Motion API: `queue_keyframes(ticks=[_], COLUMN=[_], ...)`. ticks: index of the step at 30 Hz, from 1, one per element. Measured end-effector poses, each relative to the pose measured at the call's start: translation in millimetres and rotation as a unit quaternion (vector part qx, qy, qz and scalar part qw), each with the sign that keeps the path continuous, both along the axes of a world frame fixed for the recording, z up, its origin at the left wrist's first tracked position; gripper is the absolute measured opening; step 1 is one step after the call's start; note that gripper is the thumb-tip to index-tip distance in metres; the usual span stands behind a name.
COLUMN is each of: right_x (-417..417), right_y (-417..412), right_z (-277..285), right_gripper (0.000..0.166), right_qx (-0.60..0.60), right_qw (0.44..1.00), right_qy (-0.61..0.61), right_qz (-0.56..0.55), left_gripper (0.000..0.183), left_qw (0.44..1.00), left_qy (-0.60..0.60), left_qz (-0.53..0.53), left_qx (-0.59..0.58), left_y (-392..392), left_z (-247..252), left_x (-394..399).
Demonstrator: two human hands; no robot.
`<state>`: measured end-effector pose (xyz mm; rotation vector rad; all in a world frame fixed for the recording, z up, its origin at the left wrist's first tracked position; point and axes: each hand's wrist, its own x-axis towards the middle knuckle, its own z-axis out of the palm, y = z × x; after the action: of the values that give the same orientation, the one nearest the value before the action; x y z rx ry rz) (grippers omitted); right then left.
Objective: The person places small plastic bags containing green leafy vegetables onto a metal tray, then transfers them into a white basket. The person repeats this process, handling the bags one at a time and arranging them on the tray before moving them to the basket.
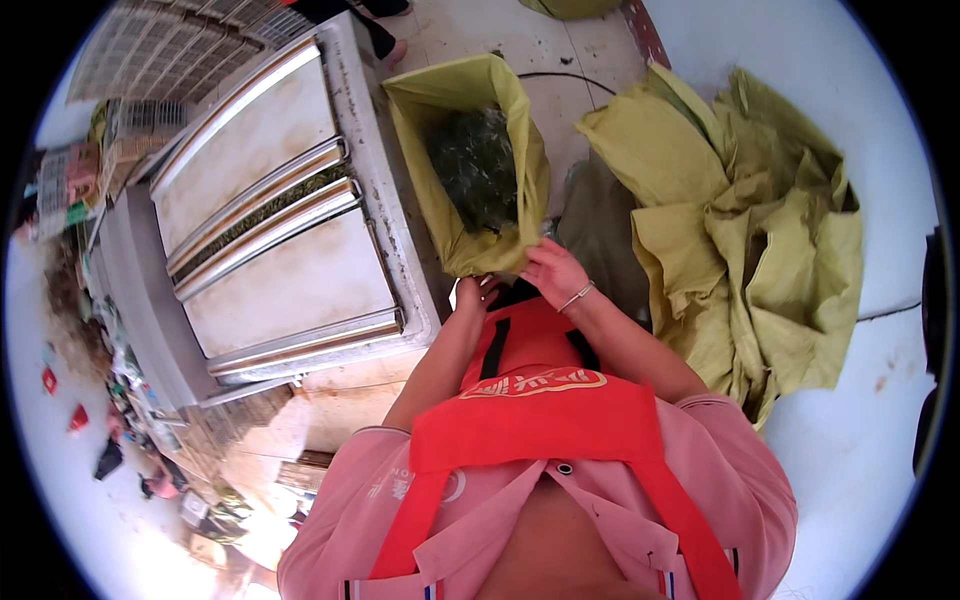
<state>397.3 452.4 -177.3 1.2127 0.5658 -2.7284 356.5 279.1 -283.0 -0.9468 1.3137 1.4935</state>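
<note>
A yellow-green woven sack (534, 150) stands open-mouthed in front of me, with a dark green leafy mass (476, 169) inside, glinting in places. My right hand (553, 271), a bracelet at its wrist, has its fingers closed on the near right part of the sack's rim. At the near left of the rim is my left hand (476, 291), its fingers partly hidden below the edge, so its hold on the sack cannot be made out.
To the left stands a metal-framed box (420, 292) with two pale lids (289, 285) and dark matter in the gap between them. Several empty-looking yellow-green sacks (795, 262) lie heaped at right. Slatted crates (161, 56) and a person's bare foot (396, 54) are at upper left.
</note>
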Motion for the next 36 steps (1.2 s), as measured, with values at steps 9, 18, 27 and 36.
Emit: queue_keyframes(ticks=[9,18,27,36], right_x=[-46,-36,-41,-99], right_y=[20,11,39,100], right_z=[-19,-96,-44,-89], right_gripper=[0.024,0.035,0.031,0.026], right_qx=[0.749,0.673,0.622,0.286], right_qw=[0.486,0.375,0.399,0.652], right_qy=[0.067,0.236,0.228,0.045], right_qz=[0.446,0.592,0.634,0.701], left_gripper=[0.036,0.047,0.041,0.016], left_qw=[0.938,0.928,0.904,0.9], left_qy=[0.02,0.09,0.072,0.398], left_qz=[0.327,0.304,0.401,-0.113], left_qx=[0.113,0.196,-0.13,-0.136], left_y=[16,15,17,36], left_z=[-23,-36,36,122], left_x=[3,13,6,-91])
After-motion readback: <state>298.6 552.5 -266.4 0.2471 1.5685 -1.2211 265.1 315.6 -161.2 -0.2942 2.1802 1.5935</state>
